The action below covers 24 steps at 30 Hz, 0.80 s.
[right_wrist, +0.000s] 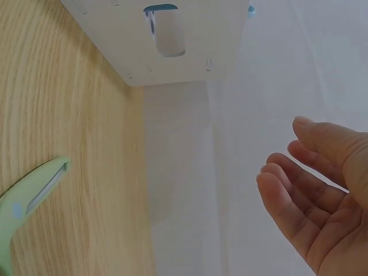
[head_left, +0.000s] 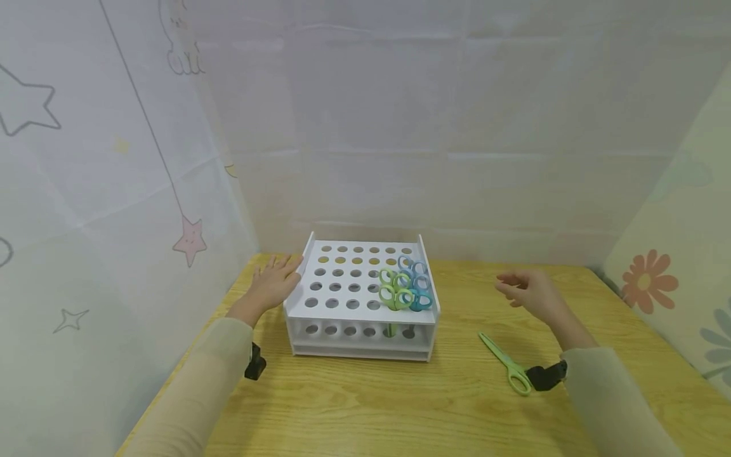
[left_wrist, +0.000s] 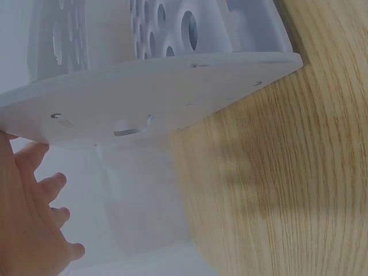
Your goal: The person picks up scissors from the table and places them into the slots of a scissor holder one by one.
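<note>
A white rack [head_left: 342, 312] with rows of round holes stands on the table. Against its left side wall rests my left hand [head_left: 273, 283], fingers spread; the left wrist view shows the fingertips at the panel's edge. Several scissors stand in the rack's right columns, handles up: green scissors [head_left: 395, 296] and blue scissors [head_left: 419, 298]. To the right of the rack my right hand [head_left: 531, 293] hovers with loosely bent fingers and nothing between them. Below it, another pair of green scissors [head_left: 505, 362] lies on the table, handle toward the near side.
The wooden table [head_left: 365, 406] extends around the rack. Pale wall sheets [head_left: 445, 127] hang close behind it and at both sides. A small black camera [head_left: 545, 376] on the right wrist appears beside the lying scissors' handle.
</note>
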Tool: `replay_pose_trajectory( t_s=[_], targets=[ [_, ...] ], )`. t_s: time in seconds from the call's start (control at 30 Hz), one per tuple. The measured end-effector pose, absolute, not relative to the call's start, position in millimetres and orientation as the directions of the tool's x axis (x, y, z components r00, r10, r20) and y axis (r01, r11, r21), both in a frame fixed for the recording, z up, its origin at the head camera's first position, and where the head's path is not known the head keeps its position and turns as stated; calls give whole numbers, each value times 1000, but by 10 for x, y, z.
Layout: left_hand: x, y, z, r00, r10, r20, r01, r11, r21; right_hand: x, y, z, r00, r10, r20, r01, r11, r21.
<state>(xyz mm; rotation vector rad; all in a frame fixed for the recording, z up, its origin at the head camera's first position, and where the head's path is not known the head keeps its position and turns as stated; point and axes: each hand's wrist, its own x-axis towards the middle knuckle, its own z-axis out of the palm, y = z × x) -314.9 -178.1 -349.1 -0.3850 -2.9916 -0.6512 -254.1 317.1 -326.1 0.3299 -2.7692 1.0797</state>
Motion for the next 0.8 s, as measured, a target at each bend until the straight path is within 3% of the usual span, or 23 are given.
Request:
replay_pose_trajectory(
  t_s=[0.8],
  targets=[
    [-3113, -1774, -3465, -968, 229, 103, 251, 878, 408, -2345, 3423, -3709, -981, -153, 121, -195, 734, -650]
  ],
)
